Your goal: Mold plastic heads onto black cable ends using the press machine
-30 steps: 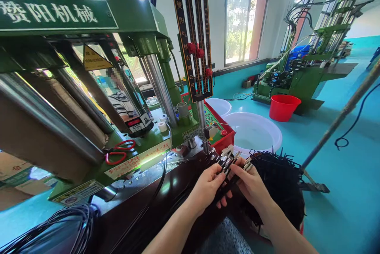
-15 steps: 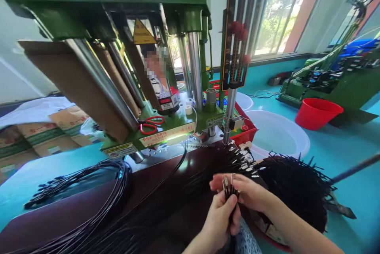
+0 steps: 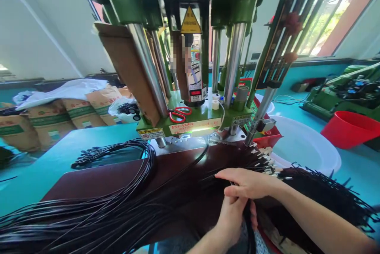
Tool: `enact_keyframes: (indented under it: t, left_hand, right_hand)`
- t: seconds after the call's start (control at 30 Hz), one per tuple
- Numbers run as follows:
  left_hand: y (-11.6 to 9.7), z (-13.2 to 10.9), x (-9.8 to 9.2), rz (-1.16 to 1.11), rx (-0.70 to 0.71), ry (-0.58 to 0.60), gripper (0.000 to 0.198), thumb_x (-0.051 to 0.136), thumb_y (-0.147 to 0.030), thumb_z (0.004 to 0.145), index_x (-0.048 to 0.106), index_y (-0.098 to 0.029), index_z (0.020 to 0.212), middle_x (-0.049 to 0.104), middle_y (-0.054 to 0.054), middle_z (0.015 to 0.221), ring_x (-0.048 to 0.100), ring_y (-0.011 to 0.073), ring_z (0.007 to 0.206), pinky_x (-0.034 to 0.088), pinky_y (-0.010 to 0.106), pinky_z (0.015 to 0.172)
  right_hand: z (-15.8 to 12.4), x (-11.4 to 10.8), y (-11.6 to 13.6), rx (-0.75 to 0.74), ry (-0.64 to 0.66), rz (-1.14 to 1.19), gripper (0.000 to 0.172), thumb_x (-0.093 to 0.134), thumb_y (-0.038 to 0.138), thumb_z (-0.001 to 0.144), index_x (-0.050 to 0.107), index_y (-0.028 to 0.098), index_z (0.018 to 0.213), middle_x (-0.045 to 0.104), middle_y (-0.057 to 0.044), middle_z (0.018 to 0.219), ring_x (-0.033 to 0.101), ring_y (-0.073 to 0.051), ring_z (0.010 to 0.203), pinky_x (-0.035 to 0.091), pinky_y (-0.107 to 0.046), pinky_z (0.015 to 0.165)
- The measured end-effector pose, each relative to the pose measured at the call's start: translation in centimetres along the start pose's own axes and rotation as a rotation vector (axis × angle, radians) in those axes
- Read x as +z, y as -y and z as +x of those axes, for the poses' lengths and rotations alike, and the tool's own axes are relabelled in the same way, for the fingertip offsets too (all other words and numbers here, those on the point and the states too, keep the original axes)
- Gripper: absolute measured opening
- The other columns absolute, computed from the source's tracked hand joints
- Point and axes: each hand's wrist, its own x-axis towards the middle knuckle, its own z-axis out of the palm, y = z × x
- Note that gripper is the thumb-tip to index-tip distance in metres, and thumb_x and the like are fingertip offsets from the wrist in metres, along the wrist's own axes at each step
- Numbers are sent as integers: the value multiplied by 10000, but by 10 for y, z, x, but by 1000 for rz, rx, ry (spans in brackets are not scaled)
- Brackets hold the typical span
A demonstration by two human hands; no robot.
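"How do things lie?"
"The press [image 3: 217,60] ahead, worktop [image 3: 172,161] before it, cables [image 3: 118,216] running left. My left hand [image 3: 230,220] grasps a bundle [image 3: 251,234] hanging near upright under it; my right hand [image 3: 251,182] crosses above, grip unclear."
"Count?"
"One press, one worktop, two hands, one bundle; cables beyond counting."

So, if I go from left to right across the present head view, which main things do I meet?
Brown sacks → cardboard sheet → red-handled scissors → left hand and right hand, overlapping each other → white basin → red bucket.
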Motion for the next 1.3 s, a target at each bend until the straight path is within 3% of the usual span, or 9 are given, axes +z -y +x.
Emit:
enact_keyframes:
  t: [0.1,0.2,0.3,0.47,0.6,0.7,0.9,1.0,1.3]
  left_hand:
    - [-13,-1,-7,41,42,-81,452,615,-575,626,467,-156,711,439,-73,434,332,32,242,220,161,245]
    - [-34,0,-18,58,121,-207,480,620,-601,597,454,-166,712,384,-103,418,269,8,249,180,148,254]
    - [-45,3,-30,106,197,-299,485,590,-622,611,438,-175,720,391,-104,438,282,12,267,190,152,264]
    - [-41,7,-41,191,212,-290,468,507,-642,669,411,-189,729,391,-100,472,296,16,280,191,158,265]
    - [-40,3,-41,219,222,-252,462,483,-644,684,389,-198,754,384,-104,486,292,13,288,198,146,268]
    - [-41,1,-38,227,148,-220,444,538,-610,666,381,-210,778,354,-120,464,256,9,284,166,133,268]
    - [-32,8,-18,333,-92,-118,389,632,-499,629,404,-190,689,281,-133,381,205,5,281,134,136,273]
    - [-25,15,-10,373,-82,-100,377,627,-483,635,392,-191,670,287,-131,373,210,7,270,134,140,266]
    - [-17,21,-11,402,-68,-114,371,628,-467,635,370,-203,674,286,-138,372,204,9,267,137,143,265]
  right_hand:
    - [18,-4,-24,-7,-212,4,401,421,376,861,539,208,1205,580,-85,1185,524,-236,1080,399,-384,917]
    - [40,-12,-61,195,-462,-378,368,365,234,867,528,167,1189,585,-106,1152,507,-228,1082,382,-378,920]
    - [60,-15,-90,387,-461,-721,406,400,60,761,510,56,1151,564,-213,1107,498,-297,1063,346,-429,905]
    - [70,-17,-91,460,-370,-722,342,408,30,670,543,92,978,597,-195,942,555,-308,926,380,-417,789]
    - [40,-19,-74,479,-254,-592,169,406,109,680,534,173,771,616,-56,718,600,-200,716,426,-288,640]
    - [1,0,-63,598,-249,-157,140,384,157,705,511,181,758,442,56,463,452,-109,361,337,-214,367]
    - [-43,65,-50,409,-764,805,494,417,473,823,413,172,1215,424,87,466,300,-56,271,198,-166,266]
    - [-42,78,-52,327,-920,879,523,410,481,845,400,170,1266,428,82,442,319,-58,278,212,-163,275]
    - [-41,81,-50,350,-934,740,533,441,441,842,423,145,1285,426,70,451,330,-56,311,224,-175,297]
